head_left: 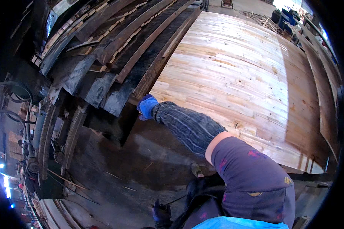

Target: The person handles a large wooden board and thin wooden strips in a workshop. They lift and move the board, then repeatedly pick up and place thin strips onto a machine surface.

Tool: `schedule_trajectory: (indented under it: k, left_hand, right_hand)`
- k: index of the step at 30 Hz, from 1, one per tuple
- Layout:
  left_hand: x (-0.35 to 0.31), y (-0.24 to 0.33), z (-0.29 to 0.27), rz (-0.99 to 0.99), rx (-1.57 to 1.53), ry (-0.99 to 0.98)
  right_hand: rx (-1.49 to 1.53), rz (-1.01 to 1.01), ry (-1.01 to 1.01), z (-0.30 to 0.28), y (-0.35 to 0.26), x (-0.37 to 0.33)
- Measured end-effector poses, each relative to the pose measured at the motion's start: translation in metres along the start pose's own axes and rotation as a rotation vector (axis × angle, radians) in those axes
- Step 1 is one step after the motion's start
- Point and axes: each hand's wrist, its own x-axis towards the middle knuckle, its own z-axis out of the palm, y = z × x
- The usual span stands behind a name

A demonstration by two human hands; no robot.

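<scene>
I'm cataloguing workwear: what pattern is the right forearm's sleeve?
Dark grey sleeve with paler lengthwise stripes; best in head view.

Woodworking workshop, jointed wood panel (233, 76), heavy machinery (75, 131)

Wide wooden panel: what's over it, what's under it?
Over the panel: the striped sleeve; right hand near its left edge, contact unclear. Underneath: mostly hidden by the panel itself. Wood behind the sleeve is covered.

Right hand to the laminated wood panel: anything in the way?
Nothing visible. The blue-gloved right hand is at the near left corner of the laminated wood panel, by the brown beam along its edge; contact is unclear.
</scene>
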Motion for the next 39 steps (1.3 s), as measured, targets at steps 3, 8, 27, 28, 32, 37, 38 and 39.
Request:
schedule_trajectory:
  k: [3, 8, 27, 28, 32, 37, 38, 39]
  left_hand:
    - [-0.005, -0.005, 0.001, 0.043, -0.020, -0.007]
    - [0.039, -0.025, -0.004, 0.068, 0.047, -0.025]
    - [0.203, 0.032, 0.093, 0.395, -0.065, 0.041]
    - [0.224, 0.034, 0.108, 0.403, -0.050, 0.013]
    - [0.331, 0.058, 0.177, 0.307, -0.170, 0.178]
    - [0.455, 0.098, 0.254, 0.270, 0.073, 0.077]
    - [0.476, 0.106, 0.270, 0.246, 0.120, 0.046]
    - [0.496, 0.113, 0.286, 0.224, 0.169, 0.012]
  right_hand:
    - [0.013, -0.009, 0.001, 0.001, 0.000, -0.003]
    - [-0.033, -0.043, -0.019, 0.003, 0.010, -0.003]
    - [-0.005, -0.246, -0.022, 0.041, 0.111, -0.038]
    - [-0.012, -0.219, -0.052, 0.048, 0.127, -0.045]
    - [-0.008, -0.182, -0.024, 0.067, 0.170, -0.066]
    - [0.004, -0.004, 0.061, 0.086, 0.201, -0.080]
    - [0.005, 0.001, 0.145, 0.089, 0.206, -0.082]
    - [-0.001, 0.092, 0.132, 0.092, 0.208, -0.083]
